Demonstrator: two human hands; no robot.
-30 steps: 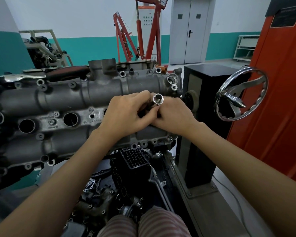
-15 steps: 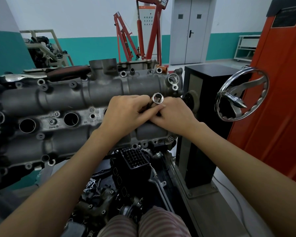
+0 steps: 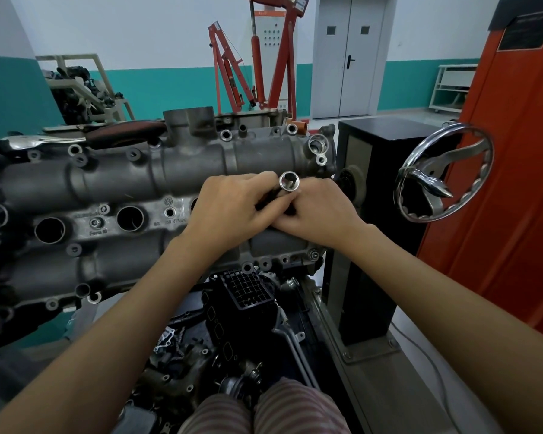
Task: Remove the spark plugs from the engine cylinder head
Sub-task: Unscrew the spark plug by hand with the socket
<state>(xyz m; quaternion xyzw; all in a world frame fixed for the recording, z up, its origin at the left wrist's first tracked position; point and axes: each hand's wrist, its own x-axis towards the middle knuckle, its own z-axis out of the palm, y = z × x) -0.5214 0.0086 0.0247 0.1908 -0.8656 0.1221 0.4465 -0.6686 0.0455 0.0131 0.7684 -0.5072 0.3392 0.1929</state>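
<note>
Hiding socket (image 3: 289,182) shaft: left hand (image 3: 229,208), right hand (image 3: 318,213); plug unseen.

Even, soft indoor light fills the room, bright on the white wall (image 3: 138,29) and grey double door (image 3: 347,57), with no hard shadows anywhere. The engine cylinder head (image 3: 113,183) reads darker, its bores black. Below it the parts (image 3: 232,324) sink into deep shade. Small glints sit on the chrome handwheel (image 3: 445,173) and on the socket (image 3: 289,182) rim between the hands. Focus is sharp at centre. Wide-angle distortion bends the frame: the orange cabinet (image 3: 514,183) leans inward, and the forearms swell and soften toward the lower corners.
</note>
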